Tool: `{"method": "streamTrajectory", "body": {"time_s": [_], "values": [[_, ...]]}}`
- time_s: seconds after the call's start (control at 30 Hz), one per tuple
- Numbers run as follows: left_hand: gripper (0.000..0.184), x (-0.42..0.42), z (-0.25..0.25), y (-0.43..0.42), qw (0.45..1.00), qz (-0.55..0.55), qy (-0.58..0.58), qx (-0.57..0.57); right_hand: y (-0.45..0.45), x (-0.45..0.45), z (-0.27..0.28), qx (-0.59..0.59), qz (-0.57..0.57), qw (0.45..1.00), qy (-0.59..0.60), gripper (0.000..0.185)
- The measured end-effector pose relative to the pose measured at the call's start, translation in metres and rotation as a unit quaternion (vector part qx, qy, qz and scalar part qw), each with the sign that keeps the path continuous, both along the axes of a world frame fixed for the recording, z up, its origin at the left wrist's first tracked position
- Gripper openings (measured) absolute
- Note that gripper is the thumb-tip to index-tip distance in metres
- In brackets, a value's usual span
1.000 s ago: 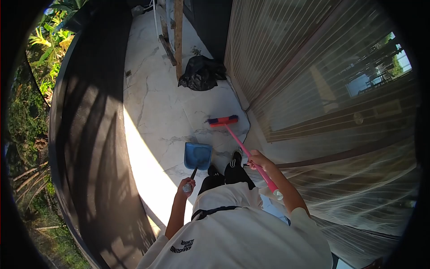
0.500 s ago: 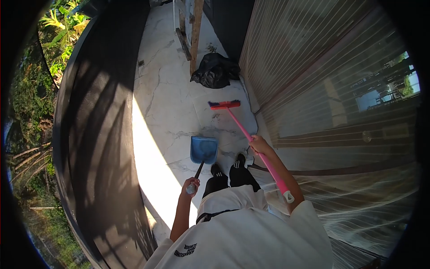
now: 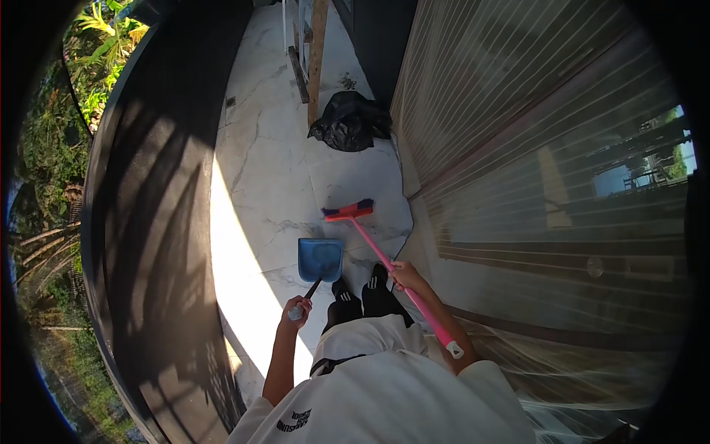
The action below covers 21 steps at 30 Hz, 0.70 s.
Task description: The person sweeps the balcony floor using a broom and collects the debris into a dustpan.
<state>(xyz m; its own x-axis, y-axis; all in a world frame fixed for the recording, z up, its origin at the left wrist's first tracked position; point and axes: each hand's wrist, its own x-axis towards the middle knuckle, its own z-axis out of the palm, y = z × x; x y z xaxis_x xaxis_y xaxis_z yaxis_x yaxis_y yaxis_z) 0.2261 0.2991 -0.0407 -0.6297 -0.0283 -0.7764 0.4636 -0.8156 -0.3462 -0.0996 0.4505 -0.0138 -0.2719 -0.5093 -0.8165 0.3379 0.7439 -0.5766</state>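
Right hand (image 3: 403, 275) is grasping the pink broom (image 3: 367, 238) partway along its handle; left hand (image 3: 296, 309) is closing round the blue dustpan's (image 3: 320, 259) handle end. Broom head (image 3: 347, 212) is sitting beyond the pan, near its front edge, angled across the tiled floor (image 3: 281, 170). Can't tell if the pan is touching the tiles. If you're tilting or lifting it, dirt could be slipping under the lip; with a crooked push, bristles could be missing the pan or knocking it towards your shoes (image 3: 377, 275).
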Motion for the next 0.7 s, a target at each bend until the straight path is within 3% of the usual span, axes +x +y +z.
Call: {"method": "streamTrajectory", "body": {"time_s": [0.17,0.3,0.37,0.43,0.57,0.7], "values": [[0.009,-0.033,0.015,0.006,0.997,-0.034,-0.07,-0.021,0.014,-0.024,0.043,-0.019,0.01,1.0,-0.003,0.047],[0.009,-0.041,0.018,0.022,0.993,-0.041,-0.093,-0.06,-0.021,-0.066,0.06,-0.03,0.026,0.995,0.087,0.048],[0.01,-0.042,0.017,0.027,0.993,-0.036,-0.1,-0.059,-0.048,-0.097,0.036,-0.051,0.042,0.992,0.108,0.049],[0.015,-0.037,0.015,0.036,0.999,0.008,-0.011,-0.048,-0.084,-0.122,0.024,-0.048,0.045,0.99,0.125,0.05],[0.015,-0.034,0.03,0.055,0.998,0.022,-0.024,-0.057,-0.131,-0.156,-0.051,-0.062,0.057,0.987,0.14,0.05],[0.014,-0.027,0.039,0.077,0.994,0.026,-0.07,-0.085,-0.127,-0.136,-0.041,-0.021,0.06,0.984,0.168,0.05]]}}
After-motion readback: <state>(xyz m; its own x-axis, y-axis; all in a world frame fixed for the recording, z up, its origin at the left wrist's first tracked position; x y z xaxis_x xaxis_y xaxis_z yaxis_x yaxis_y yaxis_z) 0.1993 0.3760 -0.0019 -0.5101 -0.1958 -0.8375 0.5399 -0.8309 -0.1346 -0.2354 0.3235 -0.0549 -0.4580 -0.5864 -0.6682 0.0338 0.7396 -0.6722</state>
